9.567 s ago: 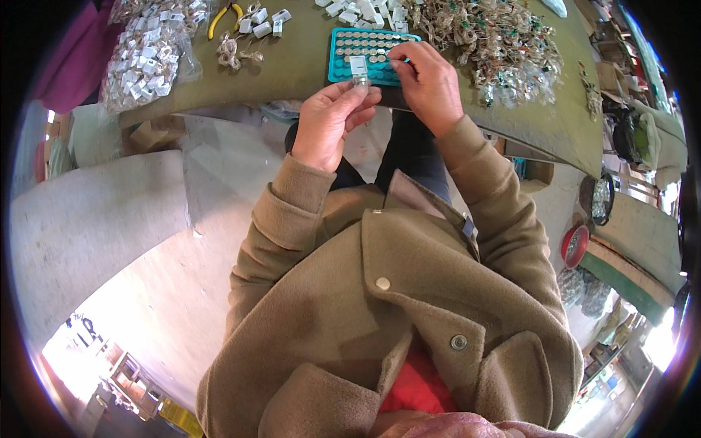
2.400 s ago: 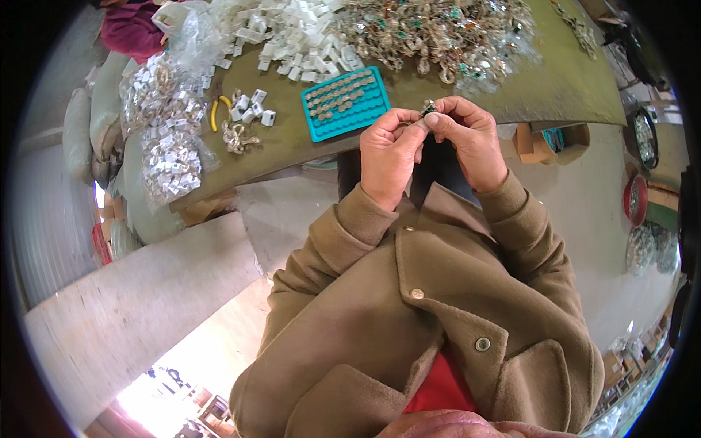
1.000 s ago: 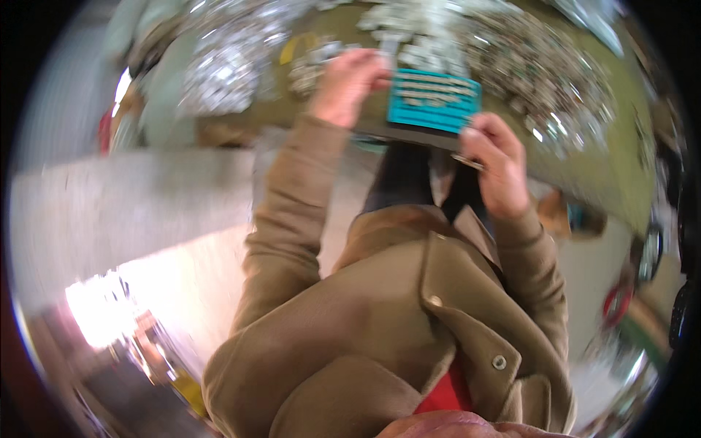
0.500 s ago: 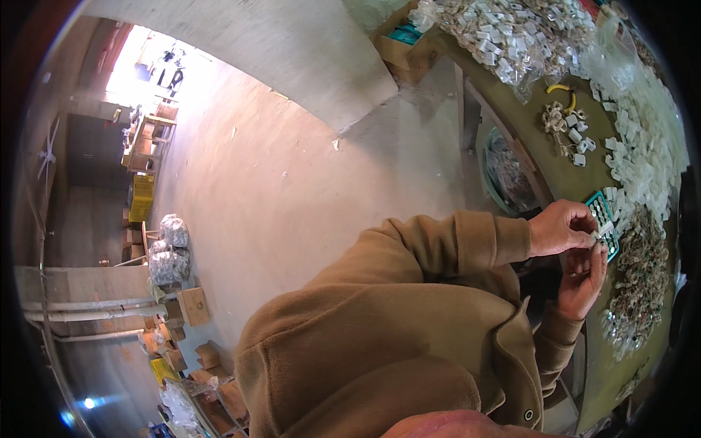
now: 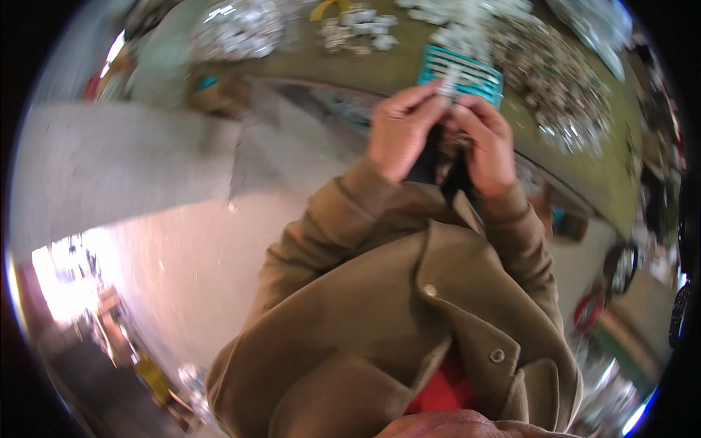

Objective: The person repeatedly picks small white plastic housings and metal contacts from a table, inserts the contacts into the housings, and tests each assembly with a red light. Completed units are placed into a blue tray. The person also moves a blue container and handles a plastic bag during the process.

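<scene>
My left hand [image 5: 403,135] pinches a small white plastic piece [image 5: 450,77] between thumb and fingers. My right hand [image 5: 488,142] meets it from the other side, its fingers bent in at the lower end of that piece; motion blur hides just what they grip. Right beyond my fingertips, on the green table, lies a teal tray [image 5: 488,93] with rows of pale slim parts in it. Part of the tray is covered by my hands and the white piece.
The green table [image 5: 621,164] also bears a heap of small brownish parts [image 5: 551,73], a pile of white pieces [image 5: 467,33], a small cluster of white parts [image 5: 376,28] beside a yellow curved object [image 5: 328,9], and a clear bag of white pieces [image 5: 244,29].
My view has swung round toward the table, so hands and tray now appear near the top middle. Both hands are still together over the tray's near edge, with the white piece between them.
</scene>
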### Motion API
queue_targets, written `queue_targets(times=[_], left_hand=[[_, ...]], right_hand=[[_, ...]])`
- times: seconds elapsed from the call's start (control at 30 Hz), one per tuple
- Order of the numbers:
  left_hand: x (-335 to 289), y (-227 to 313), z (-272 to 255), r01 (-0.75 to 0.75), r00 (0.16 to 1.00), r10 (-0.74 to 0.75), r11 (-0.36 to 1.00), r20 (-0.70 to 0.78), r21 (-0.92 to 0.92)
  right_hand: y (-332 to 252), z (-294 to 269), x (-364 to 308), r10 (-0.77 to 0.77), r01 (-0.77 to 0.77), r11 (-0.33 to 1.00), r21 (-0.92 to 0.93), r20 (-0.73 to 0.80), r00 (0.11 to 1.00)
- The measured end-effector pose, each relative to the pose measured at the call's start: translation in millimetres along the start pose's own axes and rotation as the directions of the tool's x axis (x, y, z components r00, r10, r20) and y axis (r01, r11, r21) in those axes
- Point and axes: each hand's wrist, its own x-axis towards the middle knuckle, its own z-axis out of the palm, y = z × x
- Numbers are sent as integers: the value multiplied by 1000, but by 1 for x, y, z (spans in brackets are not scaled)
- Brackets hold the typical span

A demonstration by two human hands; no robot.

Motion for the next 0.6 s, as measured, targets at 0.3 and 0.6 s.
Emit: queue_targets(times=[0.3,0.6], left_hand=[[3,-13,23,-142,988,124,961,90,236],[3,-18,28,-65,992,35,966,123,251]], right_hand=[[-4,-16,0,-187,186,975,-118,5,982],[-15,-26,-2,-145,128,964,-231,-58,988]])
